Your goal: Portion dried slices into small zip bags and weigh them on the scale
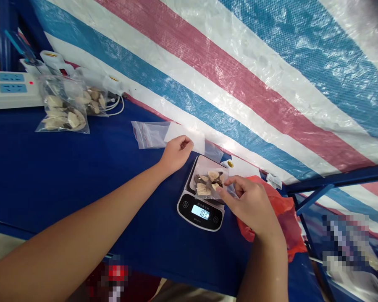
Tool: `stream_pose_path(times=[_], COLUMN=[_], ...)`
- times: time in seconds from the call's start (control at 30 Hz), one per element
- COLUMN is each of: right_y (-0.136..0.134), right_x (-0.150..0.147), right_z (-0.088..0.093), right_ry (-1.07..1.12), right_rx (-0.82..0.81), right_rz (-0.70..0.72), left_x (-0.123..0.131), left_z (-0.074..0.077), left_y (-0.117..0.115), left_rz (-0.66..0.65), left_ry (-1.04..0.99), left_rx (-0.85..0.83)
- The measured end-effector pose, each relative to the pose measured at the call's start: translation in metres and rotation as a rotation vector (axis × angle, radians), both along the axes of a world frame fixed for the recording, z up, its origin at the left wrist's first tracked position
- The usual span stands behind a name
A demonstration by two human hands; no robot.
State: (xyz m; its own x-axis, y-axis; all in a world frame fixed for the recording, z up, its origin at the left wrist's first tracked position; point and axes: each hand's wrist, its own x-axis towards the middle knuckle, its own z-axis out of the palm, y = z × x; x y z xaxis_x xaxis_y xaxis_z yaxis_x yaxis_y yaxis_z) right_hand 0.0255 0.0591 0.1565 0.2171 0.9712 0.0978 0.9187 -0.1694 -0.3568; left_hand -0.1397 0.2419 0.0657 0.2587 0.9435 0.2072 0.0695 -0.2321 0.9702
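Observation:
A small clear bag of dried slices (pixel 204 188), pale with dark edges, lies on the plate of a black-and-white digital scale (pixel 183 204). The lit display reads about 10.3. At the bag's right side is my right hand (pixel 252 203), thumb and forefinger closed on its edge. My left hand (pixel 176 155) is curled into a loose fist just left of the scale, with nothing showing in it. Beside that fist lies a white paper sheet (pixel 197 140) over flat clear zip bags (pixel 151 133).
Filled bags of pale slices (pixel 64 119) sit at the left, near a white power strip (pixel 12 100) and white cable. A red plastic bag (pixel 286 214) lies right of my right hand. A striped tarp wall (pixel 189 67) rises behind the blue table (pixel 113 176).

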Motion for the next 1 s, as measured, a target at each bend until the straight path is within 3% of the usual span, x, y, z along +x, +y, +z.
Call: stream_pose_path(times=[0.13,0.3,0.5,0.7,0.77,0.83,0.9,0.93,1.0], right_y=[0.002,0.004,0.006,0.007,-0.002,-0.020,-0.045,-0.058,-0.079], right_x=[-0.004,-0.011,-0.019,-0.017,-0.022,-0.035,-0.058,-0.073,-0.108], right_z=[0.000,-0.007,-0.014,-0.005,0.001,0.004,-0.001,-0.007,-0.026], right_ry=[-0.018,-0.118,-0.192,-0.126,-0.034,0.216,0.593,0.798,0.851], right_rx=[-0.023,0.069,0.058,0.025,0.059,0.040,-0.132,-0.330,-0.470], right_rz=[0.024,0.130,0.144,0.174,0.164,0.184,0.253,0.383,0.408], left_x=[0.000,0.000,0.000,-0.001,-0.001,-0.001,-0.001,-0.001,-0.001], left_z=[-0.001,-0.001,0.001,0.002,0.002,0.002,0.002,0.001,0.001], left_y=[0.001,0.000,0.000,-0.001,-0.002,-0.002,-0.002,-0.002,-0.002], left_rz=[0.001,-0.005,-0.002,-0.001,-0.001,-0.007,-0.015,-0.017,-0.020], left_ry=[-0.008,-0.008,-0.005,0.003,0.003,0.000,-0.004,-0.006,-0.008], left_rx=[0.002,-0.003,-0.002,0.001,0.001,0.000,0.000,0.000,0.000])
